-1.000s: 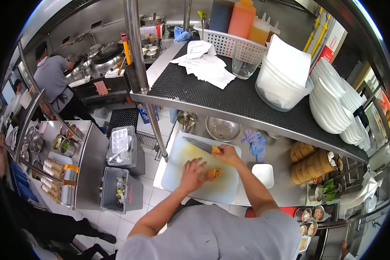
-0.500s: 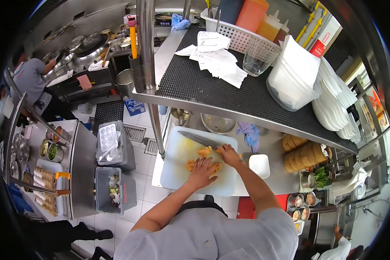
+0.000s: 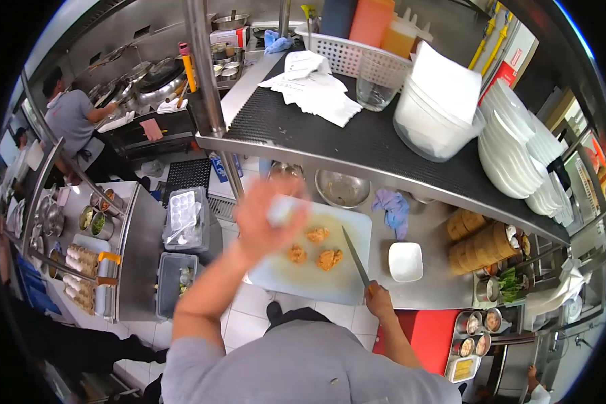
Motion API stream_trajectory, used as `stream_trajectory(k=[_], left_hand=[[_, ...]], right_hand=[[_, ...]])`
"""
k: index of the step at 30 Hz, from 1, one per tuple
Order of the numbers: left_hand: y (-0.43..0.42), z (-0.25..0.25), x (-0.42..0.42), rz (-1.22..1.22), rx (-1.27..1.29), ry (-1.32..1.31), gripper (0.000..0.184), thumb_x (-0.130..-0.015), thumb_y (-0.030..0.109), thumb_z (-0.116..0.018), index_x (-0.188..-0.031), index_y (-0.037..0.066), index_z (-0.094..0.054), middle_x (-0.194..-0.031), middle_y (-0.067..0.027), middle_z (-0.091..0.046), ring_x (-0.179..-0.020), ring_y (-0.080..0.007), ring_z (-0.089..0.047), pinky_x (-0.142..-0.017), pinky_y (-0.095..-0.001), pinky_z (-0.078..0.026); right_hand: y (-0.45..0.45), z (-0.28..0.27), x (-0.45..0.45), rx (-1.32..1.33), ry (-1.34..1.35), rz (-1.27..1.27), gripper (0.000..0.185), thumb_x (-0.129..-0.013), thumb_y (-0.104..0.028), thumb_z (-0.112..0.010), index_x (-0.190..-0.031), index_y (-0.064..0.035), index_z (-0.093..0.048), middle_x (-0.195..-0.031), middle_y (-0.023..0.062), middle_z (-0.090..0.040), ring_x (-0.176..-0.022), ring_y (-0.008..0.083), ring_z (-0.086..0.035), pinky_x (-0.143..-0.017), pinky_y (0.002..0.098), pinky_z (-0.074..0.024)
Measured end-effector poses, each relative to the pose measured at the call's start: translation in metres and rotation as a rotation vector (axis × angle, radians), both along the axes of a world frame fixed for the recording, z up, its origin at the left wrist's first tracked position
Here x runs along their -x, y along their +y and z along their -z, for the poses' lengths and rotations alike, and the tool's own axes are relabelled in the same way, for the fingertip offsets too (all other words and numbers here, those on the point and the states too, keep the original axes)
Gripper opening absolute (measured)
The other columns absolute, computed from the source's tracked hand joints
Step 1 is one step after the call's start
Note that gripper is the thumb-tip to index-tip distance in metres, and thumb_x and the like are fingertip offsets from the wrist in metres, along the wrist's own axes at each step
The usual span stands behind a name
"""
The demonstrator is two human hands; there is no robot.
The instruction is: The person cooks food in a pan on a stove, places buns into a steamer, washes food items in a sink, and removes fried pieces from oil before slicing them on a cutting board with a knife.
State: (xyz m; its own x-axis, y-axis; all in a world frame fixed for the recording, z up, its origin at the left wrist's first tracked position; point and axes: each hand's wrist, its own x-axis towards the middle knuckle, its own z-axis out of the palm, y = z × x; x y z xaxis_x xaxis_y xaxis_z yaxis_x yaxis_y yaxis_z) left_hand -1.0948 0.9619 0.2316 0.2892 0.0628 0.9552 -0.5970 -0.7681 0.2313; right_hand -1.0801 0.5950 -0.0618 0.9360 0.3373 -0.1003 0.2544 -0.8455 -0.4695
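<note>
My right hand (image 3: pixel 378 299) is closed around the handle of a kitchen knife (image 3: pixel 355 253), whose long blade points up and away over the right part of the white cutting board (image 3: pixel 296 284). Raised above the board's left side, my left hand (image 3: pixel 271 212) is smeared by motion, so its fingers cannot be made out. On the board lie three golden-brown fried pieces: one piece (image 3: pixel 317 234) at the back, another piece (image 3: pixel 297 254) on the left, and a third piece (image 3: pixel 330 260) nearest the blade.
A square white bowl (image 3: pixel 405 262) and a blue cloth (image 3: pixel 391 210) sit right of the board, with a metal bowl (image 3: pixel 343 188) behind. An overhead shelf (image 3: pixel 316 145) crosses in front. Bamboo steamers (image 3: pixel 481 248) stand on the right. A co-worker (image 3: pixel 74 124) is at the far-left stove.
My right hand has taken the knife by its handle and swung it to the board's right side. My left hand has lifted off the food and moved up and left. The three pieces are uncovered.
</note>
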Motion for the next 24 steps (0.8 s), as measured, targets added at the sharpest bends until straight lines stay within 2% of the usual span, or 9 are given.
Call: stream_trajectory(k=[2, 3, 5, 6, 9, 11, 13, 20, 24], left_hand=[[0.007, -0.079, -0.024, -0.136, 0.034, 0.032, 0.031, -0.075, 0.013, -0.078, -0.102, 0.003, -0.065, -0.089, -0.009, -0.066, -0.076, -0.0224, -0.064, -0.067, -0.031, -0.051], [0.015, -0.107, -0.041, -0.201, -0.073, 0.097, 0.037, -0.078, 0.012, -0.077, -0.11, 0.002, -0.063, -0.102, -0.0131, -0.067, -0.088, -0.0252, -0.065, -0.083, -0.0345, -0.051], [0.046, -0.131, -0.085, -0.323, -0.338, 0.184, 0.039, -0.079, 0.018, -0.076, -0.113, 0.005, -0.063, -0.114, -0.013, -0.064, -0.099, -0.0319, -0.063, -0.087, -0.038, -0.05], [0.057, -0.135, -0.098, -0.335, -0.407, 0.273, 0.041, -0.08, 0.02, -0.075, -0.116, 0.006, -0.062, -0.121, -0.0125, -0.061, -0.106, -0.0355, -0.06, -0.089, -0.041, -0.049], [0.068, -0.139, -0.109, -0.429, -0.515, 0.355, 0.043, -0.08, 0.019, -0.074, -0.118, 0.006, -0.061, -0.12, -0.0135, -0.062, -0.105, -0.034, -0.061, -0.09, -0.0407, -0.049], [0.067, -0.143, -0.11, -0.345, -0.519, 0.472, 0.043, -0.08, 0.017, -0.073, -0.12, 0.006, -0.061, -0.118, -0.0136, -0.063, -0.104, -0.0335, -0.062, -0.089, -0.0403, -0.049], [0.066, -0.145, -0.109, -0.312, -0.528, 0.486, 0.04, -0.081, 0.016, -0.072, -0.119, 0.006, -0.062, -0.116, -0.0138, -0.065, -0.103, -0.0333, -0.063, -0.088, -0.0401, -0.05], [0.064, -0.152, -0.105, -0.275, -0.498, 0.519, 0.023, -0.088, 0.011, -0.063, -0.109, 0.002, -0.068, -0.107, -0.0155, -0.069, -0.097, -0.0329, -0.066, -0.083, -0.0387, -0.052], [0.066, -0.15, -0.106, -0.258, -0.467, 0.427, 0.021, -0.09, 0.01, -0.06, -0.108, 0.003, -0.068, -0.108, -0.0155, -0.068, -0.096, -0.0335, -0.066, -0.081, -0.0379, -0.052]], right_hand=[[0.007, 0.004, 0.006, -0.07, -0.031, 0.098, 0.017, -0.087, -0.015, -0.06, -0.098, -0.0032, -0.052, -0.082, 0.0279, -0.061, -0.078, 0.0485, -0.06, -0.069, 0.0552, -0.0488], [0.01, 0.006, 0.007, -0.077, -0.04, 0.117, 0.019, -0.087, -0.015, -0.06, -0.1, -0.003, -0.053, -0.083, 0.028, -0.061, -0.077, 0.0475, -0.061, -0.069, 0.0548, -0.049], [0.014, 0.009, 0.007, -0.108, -0.048, 0.11, 0.02, -0.087, -0.015, -0.061, -0.102, -0.003, -0.054, -0.083, 0.0276, -0.062, -0.077, 0.0473, -0.061, -0.069, 0.0544, -0.0493], [0.013, 0.01, 0.006, -0.124, -0.068, 0.112, 0.022, -0.087, -0.015, -0.061, -0.104, -0.0031, -0.055, -0.083, 0.0272, -0.062, -0.078, 0.047, -0.062, -0.07, 0.0539, -0.0496], [0.012, 0.009, 0.001, -0.151, -0.084, 0.107, 0.026, -0.086, -0.016, -0.062, -0.109, -0.0036, -0.056, -0.085, 0.0271, -0.063, -0.08, 0.0468, -0.062, -0.071, 0.0531, -0.0503], [0.011, 0.008, -0.001, -0.18, -0.043, 0.109, 0.027, -0.086, -0.016, -0.062, -0.109, -0.0036, -0.057, -0.086, 0.0273, -0.063, -0.081, 0.0469, -0.062, -0.072, 0.0527, -0.0506], [0.007, 0.006, -0.003, -0.194, -0.001, 0.114, 0.022, -0.087, -0.017, -0.061, -0.103, -0.0043, -0.055, -0.088, 0.0281, -0.062, -0.083, 0.0476, -0.062, -0.074, 0.0547, -0.0498], [0.004, 0.012, -0.015, -0.2, 0.01, 0.062, 0.025, -0.086, -0.017, -0.062, -0.106, -0.0043, -0.056, -0.089, 0.0284, -0.062, -0.083, 0.0477, -0.062, -0.074, 0.0541, -0.0504], [0.007, 0.017, -0.018, -0.17, -0.005, 0.068, 0.024, -0.086, -0.018, -0.062, -0.106, -0.0047, -0.055, -0.089, 0.0281, -0.063, -0.082, 0.0476, -0.062, -0.073, 0.0545, -0.0504]])
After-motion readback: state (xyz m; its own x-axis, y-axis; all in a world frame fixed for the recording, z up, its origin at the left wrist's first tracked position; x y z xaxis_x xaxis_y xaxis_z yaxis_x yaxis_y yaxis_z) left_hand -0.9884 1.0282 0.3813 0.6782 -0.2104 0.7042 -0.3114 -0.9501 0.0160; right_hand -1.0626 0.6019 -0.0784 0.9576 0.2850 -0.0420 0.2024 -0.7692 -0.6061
